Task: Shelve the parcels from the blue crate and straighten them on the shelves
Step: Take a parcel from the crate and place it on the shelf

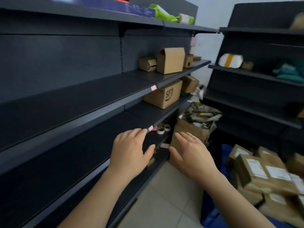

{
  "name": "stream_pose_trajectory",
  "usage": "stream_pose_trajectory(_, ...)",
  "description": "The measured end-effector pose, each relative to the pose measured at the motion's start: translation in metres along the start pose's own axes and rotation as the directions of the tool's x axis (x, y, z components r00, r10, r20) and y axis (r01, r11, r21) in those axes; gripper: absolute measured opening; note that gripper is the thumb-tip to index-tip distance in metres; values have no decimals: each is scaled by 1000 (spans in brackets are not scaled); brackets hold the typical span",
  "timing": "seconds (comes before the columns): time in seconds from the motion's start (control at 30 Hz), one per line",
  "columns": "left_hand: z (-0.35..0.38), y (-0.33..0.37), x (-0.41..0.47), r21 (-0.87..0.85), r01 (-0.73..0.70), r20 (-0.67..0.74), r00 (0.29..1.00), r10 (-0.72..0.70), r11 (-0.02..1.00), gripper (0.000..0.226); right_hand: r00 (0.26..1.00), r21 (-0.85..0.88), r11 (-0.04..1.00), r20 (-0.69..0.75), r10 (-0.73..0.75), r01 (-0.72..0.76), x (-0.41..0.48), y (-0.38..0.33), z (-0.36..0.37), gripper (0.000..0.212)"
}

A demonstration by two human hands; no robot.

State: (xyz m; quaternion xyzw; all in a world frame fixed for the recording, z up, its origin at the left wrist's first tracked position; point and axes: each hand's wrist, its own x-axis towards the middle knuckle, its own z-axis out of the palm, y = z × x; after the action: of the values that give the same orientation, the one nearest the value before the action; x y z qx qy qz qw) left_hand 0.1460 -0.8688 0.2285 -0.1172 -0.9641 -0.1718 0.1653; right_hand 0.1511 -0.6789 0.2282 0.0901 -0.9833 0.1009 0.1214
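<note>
Both my hands are held out flat in front of the dark shelving, palms down and holding nothing. My left hand (131,149) hovers by the front edge of a low shelf (98,129). My right hand (192,153) hangs over the floor beside it. The blue crate (212,214) sits at the lower right, filled with several brown labelled parcels (263,176). Cardboard boxes stand further along the shelves: a tall one (170,60) on the middle shelf and a box marked SF (164,94) on the shelf below it.
A second dark shelf unit (256,74) stands at the right with a white and yellow parcel (230,60) and green bags. An open cardboard box of scrap (195,124) stands on the floor in the corner. Tape rolls (163,129) lie on a low shelf. Light tiles (164,195) cover the floor.
</note>
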Motion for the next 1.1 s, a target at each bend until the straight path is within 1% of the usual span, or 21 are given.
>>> stream_pose_trajectory(0.2,73,82,47,-70,-143,116,982,150,987,60,975,-34,974,11,223,-222,-20,108,2,61)
stream_pose_trajectory(0.43,156,164,105,-143,-295,248,913,323,945,60,894,-35,895,39,446,-445,-33,211,9,61)
stream_pose_trajectory(0.63,228,221,162,-210,-379,354,830,432,901,59,791,-54,791,29,611,-609,-27,294,18,58)
stream_pose_trajectory(0.7,249,238,180,-233,-405,387,795,466,884,59,748,-44,748,21,663,-662,-25,319,21,55)
stream_pose_trajectory(0.77,271,256,196,-255,-431,419,758,501,866,59,700,-33,700,29,714,-713,-25,345,28,56)
stream_pose_trajectory(0.93,330,301,218,-298,-450,509,672,538,842,58,575,-8,577,66,816,-817,-36,415,52,60)
stream_pose_trajectory(1.0,356,316,220,-307,-438,545,647,533,845,58,548,5,550,82,832,-835,-41,441,61,59)
stream_pose_trajectory(1.1,395,336,220,-284,-411,601,627,495,866,58,533,1,537,127,837,-843,-48,483,79,59)
